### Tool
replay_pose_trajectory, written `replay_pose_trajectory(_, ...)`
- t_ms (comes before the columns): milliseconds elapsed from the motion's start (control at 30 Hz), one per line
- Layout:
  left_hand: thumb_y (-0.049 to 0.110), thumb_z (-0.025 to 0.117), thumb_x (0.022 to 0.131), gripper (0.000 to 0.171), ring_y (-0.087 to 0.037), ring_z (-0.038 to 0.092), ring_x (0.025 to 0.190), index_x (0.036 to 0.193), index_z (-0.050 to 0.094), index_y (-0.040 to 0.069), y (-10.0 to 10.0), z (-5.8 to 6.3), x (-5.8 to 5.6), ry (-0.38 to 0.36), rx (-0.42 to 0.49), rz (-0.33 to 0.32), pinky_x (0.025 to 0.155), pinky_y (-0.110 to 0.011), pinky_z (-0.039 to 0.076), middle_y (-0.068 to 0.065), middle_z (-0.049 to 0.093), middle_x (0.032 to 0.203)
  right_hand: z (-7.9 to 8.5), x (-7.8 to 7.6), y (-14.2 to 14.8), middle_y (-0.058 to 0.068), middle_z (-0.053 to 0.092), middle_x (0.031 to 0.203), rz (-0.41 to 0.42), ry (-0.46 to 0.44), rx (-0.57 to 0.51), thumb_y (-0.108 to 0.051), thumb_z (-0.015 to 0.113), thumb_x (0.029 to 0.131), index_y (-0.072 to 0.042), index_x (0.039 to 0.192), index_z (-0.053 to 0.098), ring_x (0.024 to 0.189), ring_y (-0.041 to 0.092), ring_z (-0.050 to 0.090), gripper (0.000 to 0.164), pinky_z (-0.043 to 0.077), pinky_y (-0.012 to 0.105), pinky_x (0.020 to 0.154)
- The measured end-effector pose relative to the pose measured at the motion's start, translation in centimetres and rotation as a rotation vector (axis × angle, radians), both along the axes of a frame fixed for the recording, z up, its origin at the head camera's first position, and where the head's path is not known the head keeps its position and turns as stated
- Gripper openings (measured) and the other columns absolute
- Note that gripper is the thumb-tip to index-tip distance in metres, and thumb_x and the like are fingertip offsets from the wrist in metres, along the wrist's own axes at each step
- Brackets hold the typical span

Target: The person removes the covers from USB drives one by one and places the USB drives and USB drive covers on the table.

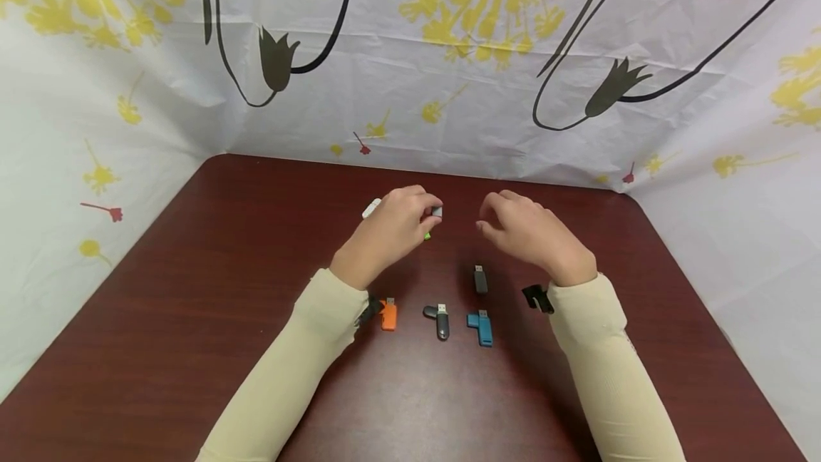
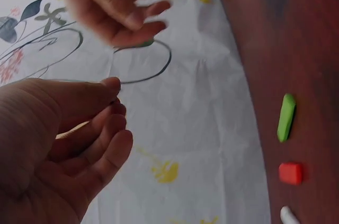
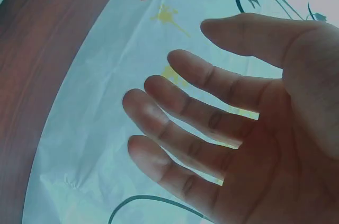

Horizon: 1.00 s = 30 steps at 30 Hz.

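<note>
Over the far half of the table, my left hand pinches a small grey USB stick between thumb and index finger. Most of that stick is hidden by the fingers, so its exact form is hard to tell. To its right hovers my right hand, holding nothing; the right wrist view shows its fingers spread and slightly bent. Below the hands lies a dark grey USB stick. Nearer are an orange USB stick, a black one with its cap beside the plug, and a blue one.
Behind the left hand lie a white piece and a green stick; a red piece shows in the left wrist view. A patterned white sheet surrounds the dark red table at its back and sides.
</note>
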<state>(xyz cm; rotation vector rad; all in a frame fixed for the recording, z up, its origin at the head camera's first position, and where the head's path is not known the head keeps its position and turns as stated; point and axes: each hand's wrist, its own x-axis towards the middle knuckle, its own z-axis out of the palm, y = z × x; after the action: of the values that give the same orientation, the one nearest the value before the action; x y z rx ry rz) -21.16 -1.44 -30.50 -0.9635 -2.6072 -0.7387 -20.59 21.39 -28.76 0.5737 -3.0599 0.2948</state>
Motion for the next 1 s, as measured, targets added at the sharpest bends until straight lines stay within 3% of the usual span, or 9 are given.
replay_pose_trajectory(433,0.016,0.069,0.089,0.013,-0.008,0.060,0.072,0.099,0.074,0.009,5.5,-2.3,-0.9,-0.224,-0.127,-0.007,0.072,-0.027,0.058,-0.002,0.072,0.089,2.0,0.2,0.5,0.009,0.060,0.113,-0.031,0.015,-0.079,-0.028,0.058,0.094,-0.011,0.107,0.061,0.089,0.025,0.057,0.021,0.051,0.047,0.075)
replay_pose_trajectory(567,0.014,0.070,0.087,0.012,-0.009,0.061,0.070,0.098,0.076,0.010,6.7,-3.2,-0.9,-0.280,-0.167,-0.015,0.072,-0.028,0.059,-0.002,0.073,0.089,2.2,0.2,0.6,0.011,0.056,0.122,-0.037,0.024,-0.102,-0.029,0.058,0.094,-0.010,0.118,0.057,0.097,0.027,0.056,0.030,0.051,0.050,0.081)
replay_pose_trajectory(733,0.010,0.067,0.088,0.010,-0.013,0.060,0.064,0.097,0.072,0.007,7.8,-4.3,-0.7,-0.376,-0.221,-0.021,0.063,-0.027,0.054,-0.005,0.068,0.081,2.3,0.1,0.7,0.015,0.048,0.137,-0.041,0.055,-0.131,-0.032,0.056,0.096,-0.009,0.135,0.047,0.114,0.030,0.051,0.046,0.048,0.056,0.092)
replay_pose_trajectory(1000,0.006,0.060,0.092,0.014,-0.016,0.056,0.062,0.104,0.068,0.005,8.9,-5.8,-0.3,-0.413,-0.293,-0.037,0.057,-0.025,0.045,-0.007,0.060,0.077,2.4,0.0,1.1,0.015,0.044,0.143,-0.027,0.066,-0.155,-0.032,0.056,0.096,-0.009,0.139,0.044,0.120,0.030,0.047,0.050,0.047,0.058,0.094)
